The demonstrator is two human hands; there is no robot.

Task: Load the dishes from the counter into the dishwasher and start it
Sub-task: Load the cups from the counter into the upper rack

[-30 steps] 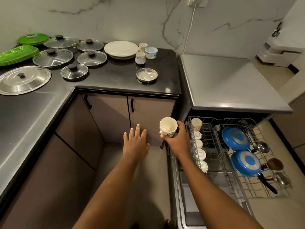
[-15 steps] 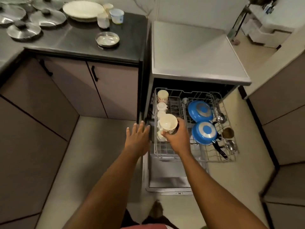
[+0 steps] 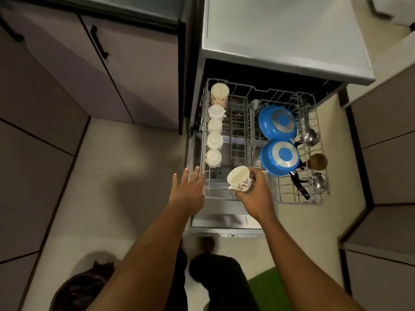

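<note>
My right hand (image 3: 256,191) grips a white cup with a red flower print (image 3: 239,178), tipped on its side above the front of the pulled-out dishwasher rack (image 3: 265,199). My left hand (image 3: 188,187) hovers with straight spread fingers by the rack's front left corner. Several white cups (image 3: 215,140) stand upside down in a row along the rack's left side. On the rack's right lie two blue pans (image 3: 278,140) bottom up, with steel ladles (image 3: 311,136) beside them.
The dishwasher's grey top (image 3: 280,37) is above the rack, and its open door (image 3: 224,221) lies below my hands. Cabinet doors (image 3: 125,70) stand to the left and more cabinets (image 3: 386,135) to the right. A dark round bin (image 3: 78,290) sits on the floor at lower left.
The view has tilted down from the counter to the rack. My right hand has carried the cup down to the rack's front and tipped it sideways. My left hand followed beside it.
</note>
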